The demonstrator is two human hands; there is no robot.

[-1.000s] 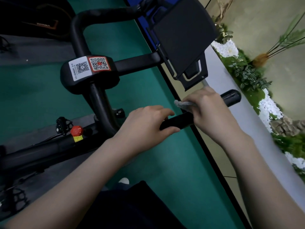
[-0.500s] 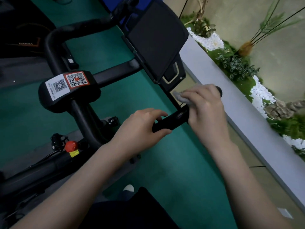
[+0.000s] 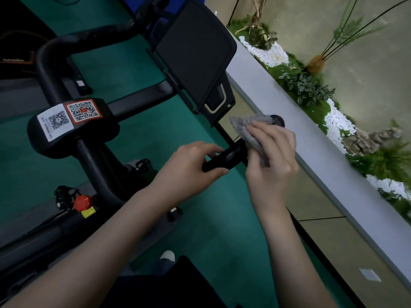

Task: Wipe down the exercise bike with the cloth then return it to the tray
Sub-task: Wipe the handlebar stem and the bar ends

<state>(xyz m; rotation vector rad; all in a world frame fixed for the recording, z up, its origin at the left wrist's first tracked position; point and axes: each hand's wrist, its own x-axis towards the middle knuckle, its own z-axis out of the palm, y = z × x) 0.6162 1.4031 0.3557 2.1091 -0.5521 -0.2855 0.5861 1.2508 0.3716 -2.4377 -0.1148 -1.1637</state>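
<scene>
The left hand (image 3: 189, 170) is curled round the exercise bike's (image 3: 95, 167) near handlebar grip (image 3: 231, 157), thumb underneath. Just beyond it, the right hand (image 3: 273, 165) grips the grey cloth (image 3: 246, 127), fingers bent and pressing it onto the same grip close to its end cap (image 3: 278, 120). The cloth lies bunched over the bar, below the lower corner of the dark console screen (image 3: 195, 52)

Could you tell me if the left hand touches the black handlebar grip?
Touching. The head view shows the left hand with its fingers and thumb curled round the black handlebar grip.
</scene>
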